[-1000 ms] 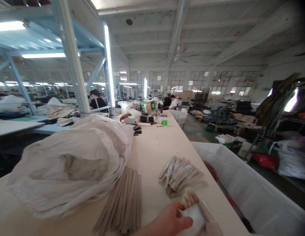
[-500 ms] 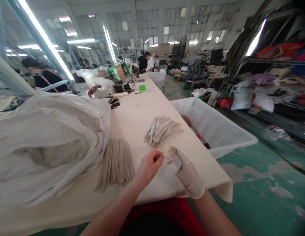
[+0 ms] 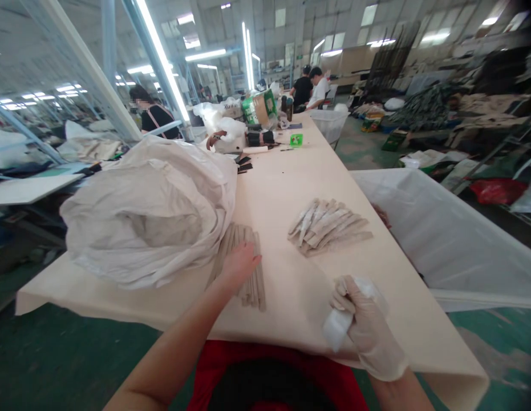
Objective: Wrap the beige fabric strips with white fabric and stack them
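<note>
My left hand [image 3: 238,264] is bare and rests palm down on a row of long tan fabric strips [image 3: 248,274] lying side by side on the cream table [image 3: 286,188]; its fingers bend over them. My right hand [image 3: 363,319] wears a thin white glove and is curled round a small white cloth [image 3: 336,328] near the table's front edge. A loose pile of shorter tan and white strips [image 3: 327,226] lies further back on the right.
A big crumpled white sack [image 3: 154,211] covers the table's left side. A large white plastic bin [image 3: 445,234] stands to the right of the table. Boxes, rolls and a green item [image 3: 296,139] lie at the far end, where people sit.
My left hand left the white cloth and moved left onto the row of long strips. My right hand kept the cloth and drew back toward the table's front edge. The view shifted.
</note>
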Demonstrator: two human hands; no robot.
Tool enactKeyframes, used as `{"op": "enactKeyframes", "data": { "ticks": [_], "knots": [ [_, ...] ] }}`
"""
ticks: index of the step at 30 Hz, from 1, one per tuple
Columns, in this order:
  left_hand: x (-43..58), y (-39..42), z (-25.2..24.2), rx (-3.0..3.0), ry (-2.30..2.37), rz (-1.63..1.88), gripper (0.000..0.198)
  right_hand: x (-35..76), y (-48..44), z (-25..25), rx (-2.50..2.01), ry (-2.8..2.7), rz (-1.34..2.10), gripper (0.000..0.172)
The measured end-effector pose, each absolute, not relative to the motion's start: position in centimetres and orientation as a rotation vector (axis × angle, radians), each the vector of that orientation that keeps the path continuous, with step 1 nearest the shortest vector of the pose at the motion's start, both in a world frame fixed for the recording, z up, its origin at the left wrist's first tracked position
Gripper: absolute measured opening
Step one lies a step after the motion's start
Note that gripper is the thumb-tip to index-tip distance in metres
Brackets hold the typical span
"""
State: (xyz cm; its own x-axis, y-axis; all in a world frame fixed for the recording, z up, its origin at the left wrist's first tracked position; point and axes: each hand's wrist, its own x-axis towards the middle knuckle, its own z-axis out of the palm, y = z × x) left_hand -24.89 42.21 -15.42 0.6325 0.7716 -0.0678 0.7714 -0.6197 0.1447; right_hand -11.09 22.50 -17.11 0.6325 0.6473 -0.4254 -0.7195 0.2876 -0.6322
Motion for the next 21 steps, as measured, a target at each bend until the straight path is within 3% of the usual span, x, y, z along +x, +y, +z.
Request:
{"op": "enactKeyframes", "data": {
  "ticks": [4, 9, 13, 17, 21],
  "knots": [
    [-26.2, 45.9, -17.7, 2.684, 1.385, -0.120, 0.027, -10.5, 23.2, -17.8, -0.933, 0.084, 0.814, 0.036],
    [-25.7, 45.1, -17.8, 2.695, 1.330, -0.029, 0.030, -8.5, 23.1, -18.2, -0.923, 0.100, 0.737, 0.036],
    [-25.5, 41.0, -15.6, 2.472, 0.914, 0.290, 0.031, -7.0, 22.9, -18.1, -0.817, 0.099, 0.779, 0.038],
    [-25.7, 36.0, -13.3, 2.233, 0.517, 0.229, 0.024, -6.8, 23.2, -18.0, -0.837, 0.107, 0.737, 0.038],
    [-25.6, 34.0, -12.9, 2.164, 0.457, 0.147, 0.021, -7.2, 23.2, -17.7, -0.972, 0.184, 0.529, 0.036]
  ]
}}
